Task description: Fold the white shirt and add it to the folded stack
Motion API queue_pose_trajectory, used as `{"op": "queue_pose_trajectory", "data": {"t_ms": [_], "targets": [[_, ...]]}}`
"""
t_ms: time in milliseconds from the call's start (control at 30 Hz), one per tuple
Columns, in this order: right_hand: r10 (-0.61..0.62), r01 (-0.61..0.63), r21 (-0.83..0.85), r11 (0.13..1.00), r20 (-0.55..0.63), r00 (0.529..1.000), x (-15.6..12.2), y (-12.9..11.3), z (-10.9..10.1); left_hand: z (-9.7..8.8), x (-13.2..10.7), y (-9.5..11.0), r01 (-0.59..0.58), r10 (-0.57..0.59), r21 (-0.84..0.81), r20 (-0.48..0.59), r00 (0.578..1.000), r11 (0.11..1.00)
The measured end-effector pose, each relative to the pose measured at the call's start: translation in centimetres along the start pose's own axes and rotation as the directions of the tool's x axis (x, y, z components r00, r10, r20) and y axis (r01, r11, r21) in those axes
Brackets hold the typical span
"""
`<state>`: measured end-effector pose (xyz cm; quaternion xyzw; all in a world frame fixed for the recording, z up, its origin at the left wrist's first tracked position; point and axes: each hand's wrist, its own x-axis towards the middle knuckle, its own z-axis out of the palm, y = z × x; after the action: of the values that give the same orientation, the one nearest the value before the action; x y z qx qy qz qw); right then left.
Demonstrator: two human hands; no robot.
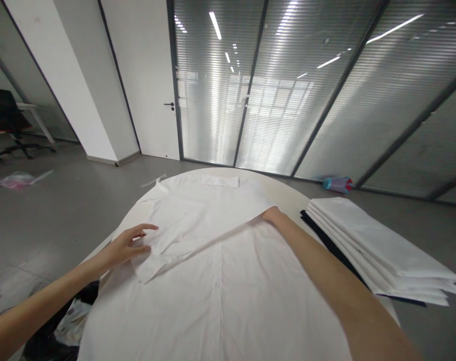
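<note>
A white button-up shirt (213, 281) lies spread over a round white table (288, 198), its collar (220, 180) at the far edge. My left hand (132, 243) rests on the left side of the shirt, fingers on the cuff of a sleeve folded across the front. My right hand (272, 214) is at the sleeve's shoulder end on the right, its fingers tucked under the fabric fold and mostly hidden.
A stack of folded white garments (378, 245) with a dark layer beneath sits on the table's right. A bottle-like object (336, 184) lies on the grey floor by the glass partition. Dark items and plastic (58, 321) lie at lower left. A chair (6, 120) stands far left.
</note>
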<state>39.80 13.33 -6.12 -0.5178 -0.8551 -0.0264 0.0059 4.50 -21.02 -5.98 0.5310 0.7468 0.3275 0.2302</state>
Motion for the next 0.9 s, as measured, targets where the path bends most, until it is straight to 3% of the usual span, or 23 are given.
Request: {"op": "queue_pose_trajectory", "data": {"t_ms": [133,200,267,367,500,633,733,800,900], "targets": [[-0.157,0.159,-0.003,0.987,0.112,0.981,-2.6,0.9,-1.2,-0.5,0.1,0.5,-0.017,0.016,0.018,0.06,0.998,1.0],[-0.178,0.189,-0.043,0.981,0.185,0.967,-4.1,1.3,-2.2,-0.7,0.2,0.6,-0.035,0.034,0.015,0.077,0.996,0.999],[-0.108,0.131,-0.103,0.986,0.205,0.973,-5.3,1.5,-3.3,-0.8,0.2,0.8,-0.033,0.033,-0.002,0.095,0.995,0.999],[-0.013,0.02,-0.126,0.992,0.06,0.998,-5.6,1.3,-4.6,-0.8,-0.1,1.4,0.052,-0.044,-0.046,0.153,0.987,0.998],[-0.026,0.023,-0.036,0.999,-0.1,0.995,-2.2,0.1,-4.5,-0.8,-0.9,2.5,0.153,-0.113,-0.158,0.233,0.966,0.976],[-0.034,0.036,0.027,0.999,-0.088,0.996,3.0,-0.7,-2.2,-0.5,-1.5,2.4,0.192,-0.138,-0.207,0.25,0.958,0.959],[-0.001,0.001,0.046,0.999,-0.005,1.0,6.0,-0.6,0.2,-0.4,-1.8,1.3,0.218,-0.177,-0.139,0.259,0.95,0.966],[0.021,-0.025,0.062,0.998,0.065,0.998,7.1,-0.2,1.6,-0.5,-1.9,0.8,0.185,-0.169,-0.035,0.265,0.949,0.982],[0.029,-0.037,0.081,0.996,0.096,0.995,7.6,0.3,2.9,-0.9,-1.8,1.3,-0.025,-0.021,0.218,0.205,0.979,0.976]]}}
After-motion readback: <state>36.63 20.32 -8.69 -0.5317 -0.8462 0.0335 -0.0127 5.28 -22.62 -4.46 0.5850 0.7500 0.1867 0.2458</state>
